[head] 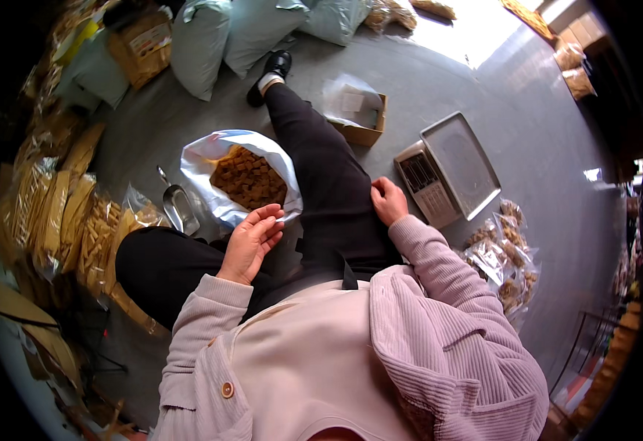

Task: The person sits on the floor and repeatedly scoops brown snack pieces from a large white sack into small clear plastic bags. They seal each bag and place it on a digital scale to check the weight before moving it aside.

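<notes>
My left hand (253, 241) is raised at the near rim of an open white sack (200, 165), its fingers slightly spread and nothing in them. Small brown cubes (250, 179) fill the sack. Beside the sack, to the left, a metal scoop (179, 208) lies on the floor. My right hand (389, 199) rests against my right thigh, fingers curled; whether it holds anything is hidden. Just right of it stands a digital scale (426, 184) with a metal weighing tray (462, 162). Ahead is a small cardboard box (363, 134) with clear plastic bags (349, 99) in it.
Filled small clear bags (506, 251) lie in a pile right of my right arm. Bags of long tan sticks or strips (62, 220) line the left side. Several large pale sacks (200, 49) stand ahead, beside a brown bag (142, 49). My outstretched leg lies between the sack and the scale.
</notes>
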### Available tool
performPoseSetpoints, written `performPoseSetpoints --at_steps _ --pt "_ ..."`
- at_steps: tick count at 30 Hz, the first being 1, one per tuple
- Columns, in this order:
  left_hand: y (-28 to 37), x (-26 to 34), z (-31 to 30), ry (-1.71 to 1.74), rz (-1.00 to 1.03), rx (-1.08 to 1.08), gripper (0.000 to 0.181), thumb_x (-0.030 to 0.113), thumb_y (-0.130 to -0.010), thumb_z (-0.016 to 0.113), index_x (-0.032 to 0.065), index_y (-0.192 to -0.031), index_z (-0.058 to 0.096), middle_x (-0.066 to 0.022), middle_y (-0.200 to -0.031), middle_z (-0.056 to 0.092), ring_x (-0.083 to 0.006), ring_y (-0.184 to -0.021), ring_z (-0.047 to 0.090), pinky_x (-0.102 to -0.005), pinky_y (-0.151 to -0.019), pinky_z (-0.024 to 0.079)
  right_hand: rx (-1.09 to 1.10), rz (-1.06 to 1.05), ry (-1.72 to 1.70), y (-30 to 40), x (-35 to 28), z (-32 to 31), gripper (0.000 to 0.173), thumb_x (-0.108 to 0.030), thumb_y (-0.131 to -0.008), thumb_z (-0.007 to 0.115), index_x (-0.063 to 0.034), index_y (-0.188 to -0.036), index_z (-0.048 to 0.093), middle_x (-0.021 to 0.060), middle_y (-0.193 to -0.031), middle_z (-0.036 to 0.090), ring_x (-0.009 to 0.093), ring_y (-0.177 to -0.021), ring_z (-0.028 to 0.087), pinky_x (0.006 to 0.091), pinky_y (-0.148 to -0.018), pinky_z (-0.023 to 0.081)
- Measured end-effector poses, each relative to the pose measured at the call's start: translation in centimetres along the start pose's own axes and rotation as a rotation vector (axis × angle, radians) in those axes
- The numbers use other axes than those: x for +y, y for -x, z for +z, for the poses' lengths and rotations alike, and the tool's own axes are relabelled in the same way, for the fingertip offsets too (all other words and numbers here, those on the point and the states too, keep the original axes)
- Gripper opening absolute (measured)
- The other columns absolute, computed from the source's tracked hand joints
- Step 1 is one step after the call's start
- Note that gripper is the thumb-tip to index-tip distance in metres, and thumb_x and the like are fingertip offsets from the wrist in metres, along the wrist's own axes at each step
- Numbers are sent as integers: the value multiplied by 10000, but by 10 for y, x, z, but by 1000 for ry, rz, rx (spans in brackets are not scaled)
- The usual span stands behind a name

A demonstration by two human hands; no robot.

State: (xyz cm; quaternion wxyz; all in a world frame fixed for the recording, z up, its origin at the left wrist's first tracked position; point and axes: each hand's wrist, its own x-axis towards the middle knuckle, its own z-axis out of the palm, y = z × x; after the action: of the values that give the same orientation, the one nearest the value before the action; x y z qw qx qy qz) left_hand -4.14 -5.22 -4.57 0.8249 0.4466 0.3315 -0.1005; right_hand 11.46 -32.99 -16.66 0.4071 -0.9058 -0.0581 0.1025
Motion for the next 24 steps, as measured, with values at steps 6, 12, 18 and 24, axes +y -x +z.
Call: performPoseSetpoints --at_steps 6,12,18,24 --pt "21 70 -7 -55 144 5 246 94 -947 564 80 -1189 606 -44 -1143 643 -138 -1021 613 -292 -913 494 -1 -67 83 -99 -52 28 156 -204 -833 614 -84 -907 680 145 -845 687 323 -857 665 398 -796 516" --pt "11 135 -40 51 372 82 238 76 -946 556 66 -1178 607 -44 -1118 642 -128 -992 614 -278 -897 505 11 8 209 -190 -43 60 286 -321 -860 604 -132 -1058 689 131 -1100 669 313 -1073 613 398 -943 474" --pt "-3 117 -49 310 283 116 229 48 -934 562 63 -1158 607 -48 -1078 648 -131 -947 623 -281 -864 521 -84 23 414 -231 8 87 562 -415 -865 612 -77 -1307 536 173 -1340 540 332 -1251 505 396 -1059 388" --pt "1 119 -54 273 259 126 239 50 -936 554 60 -1170 597 -50 -1096 639 -127 -944 621 -285 -882 511 -260 -25 549 -244 -4 84 287 -325 -892 541 -110 -995 699 203 -982 674 372 -1004 629 466 -874 488"
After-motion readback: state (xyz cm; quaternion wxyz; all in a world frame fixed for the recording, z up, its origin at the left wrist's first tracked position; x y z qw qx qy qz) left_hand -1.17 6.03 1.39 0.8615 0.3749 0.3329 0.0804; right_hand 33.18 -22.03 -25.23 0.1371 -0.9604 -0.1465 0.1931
